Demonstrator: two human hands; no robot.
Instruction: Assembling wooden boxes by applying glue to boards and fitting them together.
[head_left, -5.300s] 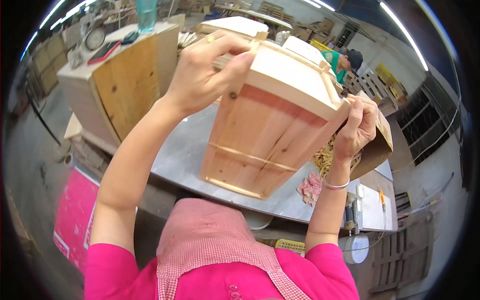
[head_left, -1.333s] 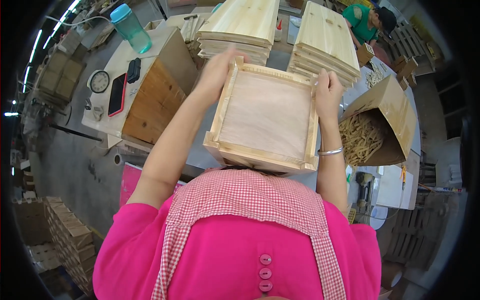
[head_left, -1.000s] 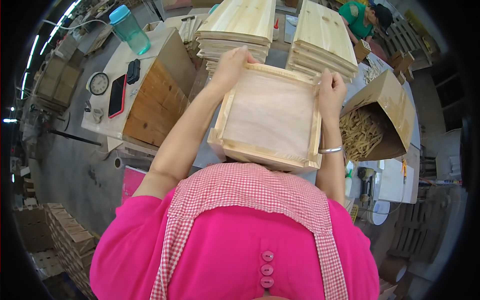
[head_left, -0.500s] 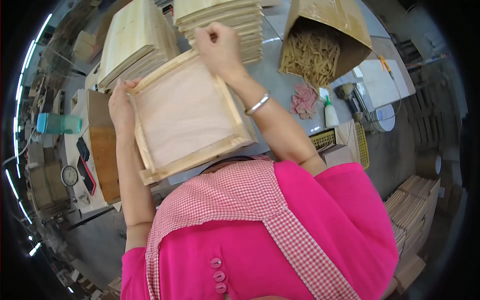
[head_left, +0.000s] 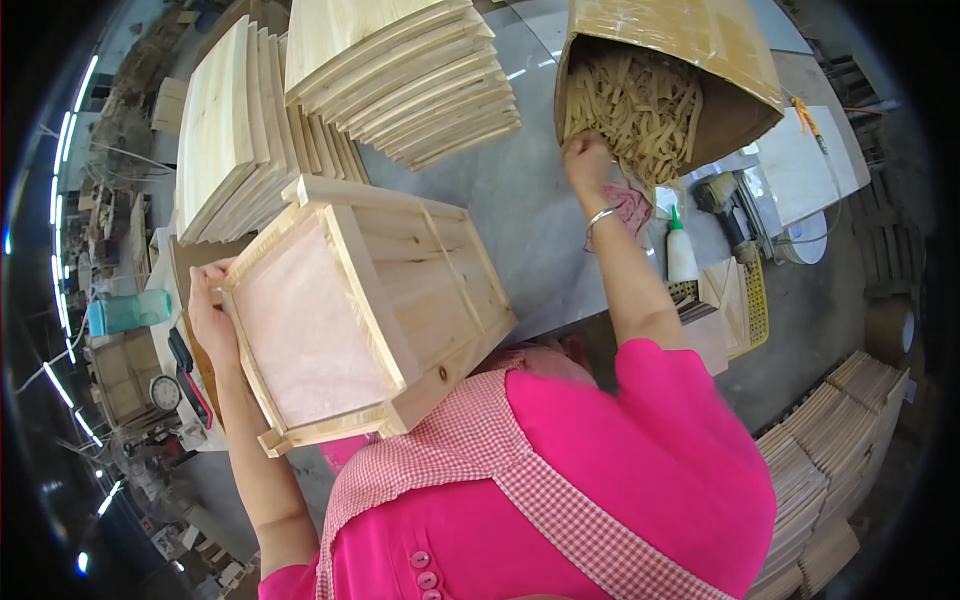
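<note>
A wooden box (head_left: 410, 270) with a pale panelled end is tilted in front of my chest. My left hand (head_left: 212, 315) is closed around the left edge of its framed end. Out to the right, my right hand (head_left: 588, 160) is at the lower left of the open mouth of a cardboard carton (head_left: 690, 25). Its fingers are curled in; whether anything is between them I cannot make out. Tan strips (head_left: 640, 110) fill the carton and spill from it beside that hand. A crumpled pink cloth (head_left: 630, 210) lies just beyond my wrist.
Stacked wooden boards (head_left: 400, 80) stand at the back, with another leaning stack (head_left: 215, 140) to their left. On the right are a glue bottle (head_left: 681, 250), a power tool (head_left: 722, 205) and a yellow basket (head_left: 757, 310). A teal bottle (head_left: 130, 312) stands far left.
My right hand has left the wooden box's top edge and moved right to the carton. The wooden box has turned, showing its long side, and my left hand still holds it.
</note>
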